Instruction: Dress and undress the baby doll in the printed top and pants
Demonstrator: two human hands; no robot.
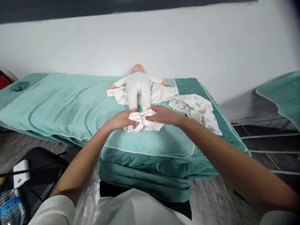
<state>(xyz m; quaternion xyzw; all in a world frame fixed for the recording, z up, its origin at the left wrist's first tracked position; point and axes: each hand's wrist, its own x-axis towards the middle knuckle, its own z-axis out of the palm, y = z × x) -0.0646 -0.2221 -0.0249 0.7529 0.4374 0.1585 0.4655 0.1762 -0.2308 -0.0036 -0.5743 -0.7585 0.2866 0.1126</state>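
A baby doll (pixel 138 82) with a white cloth body lies on its back, arms spread, its feet toward me. Both my hands are closed on a bunched white baby garment (pixel 145 124) at the doll's feet. My left hand (pixel 124 119) grips its left side, and my right hand (pixel 164 114) grips its right side with the thumb pressed into the folds. The doll's feet are partly hidden by the cloth, and I cannot tell whether they are inside it. Under the doll a white printed garment (pixel 161 93) is spread out.
A second printed baby garment (pixel 199 107) lies crumpled on the right of the bed, which has a green cover (pixel 77 100). At lower left, a black chair (pixel 44 156) holds a white device (pixel 21 173) and a plastic bottle (pixel 11 206). A white wall (pixel 82 47) stands behind.
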